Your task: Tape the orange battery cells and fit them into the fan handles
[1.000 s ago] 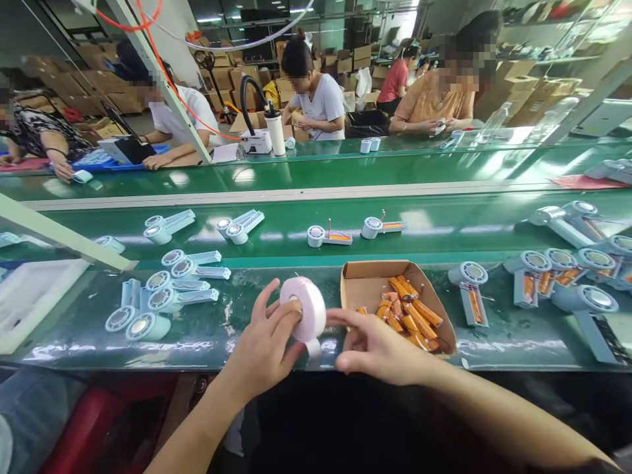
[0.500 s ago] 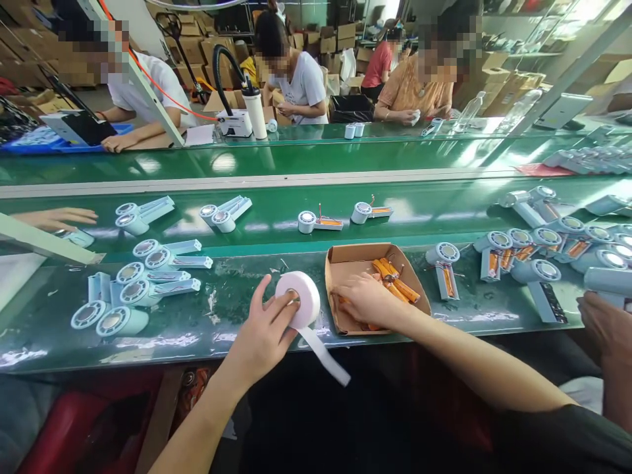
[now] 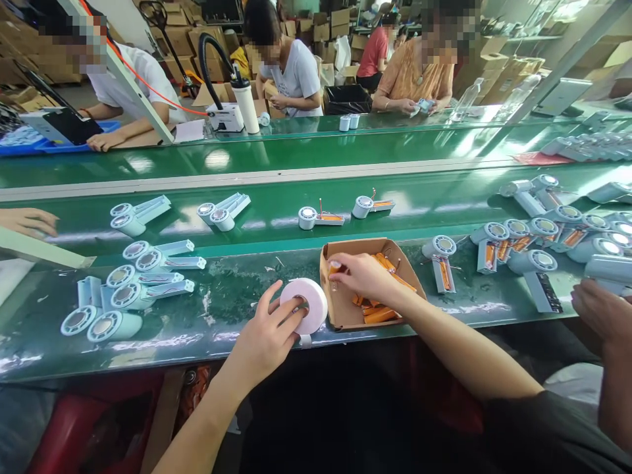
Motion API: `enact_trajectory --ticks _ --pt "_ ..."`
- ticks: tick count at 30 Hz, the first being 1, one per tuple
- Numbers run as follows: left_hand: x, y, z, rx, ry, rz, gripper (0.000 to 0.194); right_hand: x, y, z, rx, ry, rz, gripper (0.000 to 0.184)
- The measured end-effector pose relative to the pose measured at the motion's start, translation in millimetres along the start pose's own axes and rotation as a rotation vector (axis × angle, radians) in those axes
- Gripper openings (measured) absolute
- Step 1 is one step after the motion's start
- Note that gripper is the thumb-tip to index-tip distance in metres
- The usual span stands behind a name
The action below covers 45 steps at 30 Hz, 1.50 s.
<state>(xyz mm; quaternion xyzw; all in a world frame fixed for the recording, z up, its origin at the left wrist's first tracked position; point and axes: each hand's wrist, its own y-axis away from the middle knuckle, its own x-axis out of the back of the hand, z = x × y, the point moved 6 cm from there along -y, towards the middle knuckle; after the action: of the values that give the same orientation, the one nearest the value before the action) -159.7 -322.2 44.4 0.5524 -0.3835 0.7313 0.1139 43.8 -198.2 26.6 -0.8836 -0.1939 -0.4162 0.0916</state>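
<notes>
My left hand (image 3: 266,332) is closed on a roll of white tape (image 3: 316,306), with fingers pushed into its core. A short loose tape end hangs below the roll at the bench edge. Beside it, my right hand (image 3: 365,273) pinches an orange cylindrical battery (image 3: 334,266) at the left side of an open cardboard box (image 3: 353,247). Several orange batteries (image 3: 382,314) with thin wires lie inside that box. Just right of the box is a light blue fan body (image 3: 439,247) with an orange battery in its open handle.
Several light blue fan bodies (image 3: 131,296) lie on the bench at left, and more (image 3: 536,262) are grouped at right. Others rest on the green conveyor (image 3: 276,197). A co-worker's hand (image 3: 600,309) holds a fan at far right; another hand (image 3: 29,220) is at far left.
My right hand has lifted a battery and moved left within the box. The tape roll has shifted slightly right and down, and its long loose strip now shows only a short end.
</notes>
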Motion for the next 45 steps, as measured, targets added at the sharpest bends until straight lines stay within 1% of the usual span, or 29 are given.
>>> enact_trajectory --ticks 1,3,4,6,8,10,13,15,18,21,23,26,27,28,29,30,32,34,35,36,37,38,39,40,41,42,43,44,45 --pt "-0.2 1.1 0.0 0.004 0.000 -0.004 0.036 8.2 2.5 1.8 -0.011 -0.180 0.066 0.014" --pt "-0.8 3.8 -0.2 0.012 -0.006 -0.014 0.037 22.0 12.8 3.7 0.011 -0.545 0.177 0.029" --pt "-1.3 5.0 -0.3 0.013 -0.013 -0.020 0.037 25.7 19.4 3.0 0.033 -0.679 0.206 0.037" --pt "-2.6 6.7 0.1 0.006 -0.032 -0.031 0.038 26.5 32.9 -1.2 0.061 -0.804 0.232 0.046" --pt "-3.5 7.0 1.0 -0.002 -0.050 -0.035 0.039 23.4 44.7 -7.5 0.058 -0.800 0.269 0.044" --pt "-2.7 5.9 3.8 -0.025 -0.071 -0.029 0.039 20.7 53.1 -14.8 0.043 -0.728 0.316 0.038" --pt "2.0 2.0 10.9 -0.080 -0.118 -0.018 0.036 20.9 59.4 -25.1 0.020 -0.531 0.362 0.031" --pt "6.8 -1.2 16.0 -0.119 -0.159 -0.007 0.030 21.2 60.8 -31.4 0.024 -0.404 0.358 0.031" --pt "13.1 -5.3 21.4 -0.178 -0.208 0.009 0.023 17.9 61.2 -40.7 0.072 -0.295 0.302 0.033" --pt "17.0 -8.0 23.8 -0.232 -0.235 0.017 0.024 11.5 59.0 -46.7 0.136 -0.253 0.158 0.031" --pt "19.1 -10.5 23.8 -0.244 -0.244 -0.002 0.029 9.8 55.2 -42.3 0.114 -0.320 0.028 0.032" --pt "24.5 -16.8 23.6 -0.249 -0.244 -0.061 0.037 6.3 48.3 -30.6 0.012 -0.526 -0.204 0.035" --pt "27.1 -19.4 23.3 -0.252 -0.251 -0.079 0.038 4.1 46.5 -28.4 -0.017 -0.598 -0.251 0.034" --pt "29.7 -22.0 22.5 -0.250 -0.265 -0.094 0.038 1.5 44.8 -27.2 -0.040 -0.675 -0.253 0.032" --pt "32.5 -24.5 21.2 -0.242 -0.279 -0.100 0.037 -2.1 43.4 -26.7 -0.063 -0.759 -0.212 0.033" --pt "34.4 -26.8 19.7 -0.225 -0.291 -0.105 0.037 -6.7 42.6 -26.2 -0.087 -0.852 -0.129 0.036" --pt "35.5 -29.9 18.8 -0.172 -0.286 -0.094 0.037 -18.5 44.3 -22.7 -0.152 -1.041 0.110 0.046" --pt "31.9 -29.9 26.0 -0.118 -0.233 -0.057 0.036 -26.9 47.7 -16.2 -0.215 -1.157 0.312 0.055" --pt "27.8 -28.2 34.4 -0.118 -0.185 -0.045 0.034 -24.1 48.3 -11.7 -0.232 -1.172 0.385 0.057" --pt "23.1 -24.9 45.3 -0.143 -0.118 -0.037 0.031 -13.1 48.3 -5.8 -0.230 -1.156 0.460 0.057" --pt "18.2 -20.0 57.1 -0.189 -0.041 -0.039 0.027 6.7 48.4 1.1 -0.207 -1.116 0.552 0.056" --pt "13.3 -13.3 67.1 -0.241 0.039 -0.055 0.025 33.7 48.9 8.3 -0.169 -1.056 0.650 0.054" --pt "8.6 -5.1 72.1 -0.274 0.108 -0.085 0.025 67.3 52.6 15.8 -0.116 -0.980 0.807 0.051" --pt "4.3 3.9 69.0 -0.259 0.151 -0.120 0.028 100.6 57.9 22.0 -0.065 -0.909 0.952 0.048" --pt "0.7 13.3 56.9 -0.190 0.161 -0.153 0.034 129.0 62.3 26.0 -0.029 -0.837 1.031 0.046" --pt "-2.1 23.1 36.3 -0.075 0.140 -0.181 0.043 150.5 65.4 28.0 -0.003 -0.772 1.054 0.046" --pt "-3.8 33.1 10.2 0.056 0.108 -0.201 0.051 163.3 67.3 29.6 0.010 -0.751 1.033 0.046" --pt "-4.4 41.9 -18.0 0.176 0.086 -0.208 0.056 167.3 68.4 30.9 0.016 -0.763 0.990 0.047" --pt "-5.1 47.6 -45.2 0.265 0.090 -0.208 0.057 163.4 68.5 32.4 0.013 -0.798 0.938 0.048"
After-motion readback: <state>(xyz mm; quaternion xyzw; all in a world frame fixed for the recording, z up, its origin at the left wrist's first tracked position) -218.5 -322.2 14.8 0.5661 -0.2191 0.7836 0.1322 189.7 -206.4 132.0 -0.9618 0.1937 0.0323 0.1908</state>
